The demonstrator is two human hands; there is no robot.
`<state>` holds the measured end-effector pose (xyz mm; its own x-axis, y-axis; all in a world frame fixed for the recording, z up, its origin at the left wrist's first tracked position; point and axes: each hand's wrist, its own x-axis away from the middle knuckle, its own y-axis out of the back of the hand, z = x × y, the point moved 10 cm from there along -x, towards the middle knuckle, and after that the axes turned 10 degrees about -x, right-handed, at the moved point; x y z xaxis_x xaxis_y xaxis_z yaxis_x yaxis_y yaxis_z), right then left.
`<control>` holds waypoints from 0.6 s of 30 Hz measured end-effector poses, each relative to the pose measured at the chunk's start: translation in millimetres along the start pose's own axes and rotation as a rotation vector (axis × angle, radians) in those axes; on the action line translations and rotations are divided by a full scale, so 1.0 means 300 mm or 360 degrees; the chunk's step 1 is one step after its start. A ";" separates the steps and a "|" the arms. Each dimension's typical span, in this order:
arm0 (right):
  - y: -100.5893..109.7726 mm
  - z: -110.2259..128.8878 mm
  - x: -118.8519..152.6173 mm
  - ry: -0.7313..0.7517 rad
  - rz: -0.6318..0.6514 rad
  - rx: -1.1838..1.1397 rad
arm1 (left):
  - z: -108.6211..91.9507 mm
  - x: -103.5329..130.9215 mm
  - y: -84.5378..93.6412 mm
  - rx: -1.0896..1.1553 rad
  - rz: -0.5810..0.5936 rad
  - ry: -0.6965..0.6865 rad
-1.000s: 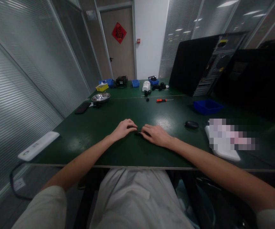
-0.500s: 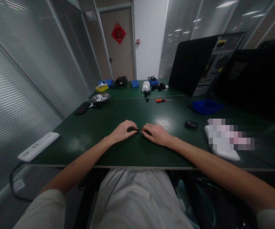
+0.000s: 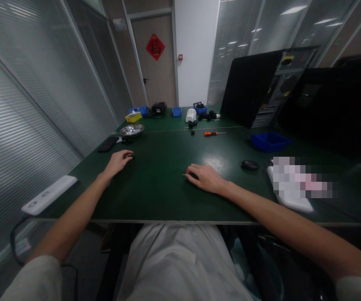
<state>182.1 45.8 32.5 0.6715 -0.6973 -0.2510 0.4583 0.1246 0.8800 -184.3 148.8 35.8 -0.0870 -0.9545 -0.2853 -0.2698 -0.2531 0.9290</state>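
Observation:
On the left half of the green table, my left hand is closed, thumb and fingers pinching a small black part. What kind of part it is cannot be made out. My right hand rests near the middle of the tabletop, its fingers curled together. A thin, light-coloured pin-like piece sticks out leftward from its fingertips; the rest of that piece is hidden in the hand. Beyond my left hand stands a shiny metal bowl.
An orange-handled screwdriver and a small black piece lie farther back. To the right are a black mouse, a blue tray and a white keyboard, partly blurred. A white power strip sits at the left edge.
My left hand has moved away from my right hand, left and farther back, carrying the small black part. My right hand has stayed almost in place with the thin piece.

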 end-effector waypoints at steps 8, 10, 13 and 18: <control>-0.004 -0.011 0.000 -0.0013 -0.0017 0.0039 | 0.530 0.101 0.150 -0.0646 -0.0182 0.0489; -0.004 -0.011 0.000 -0.0010 -0.0013 0.0038 | 0.559 0.111 0.162 -0.0663 -0.0195 0.0553; -0.003 -0.008 0.000 0.0005 -0.0011 0.0035 | 0.570 0.107 0.159 -0.0644 -0.0171 0.0588; -0.007 -0.013 -0.002 0.0001 -0.0019 0.0050 | 0.572 0.102 0.153 -0.0611 -0.0169 0.0600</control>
<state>183.0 48.8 29.0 0.6665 -0.6979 -0.2621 0.4477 0.0937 0.8892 -363.7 135.1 29.2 0.2903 -0.8930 -0.3438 0.1171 -0.3235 0.9390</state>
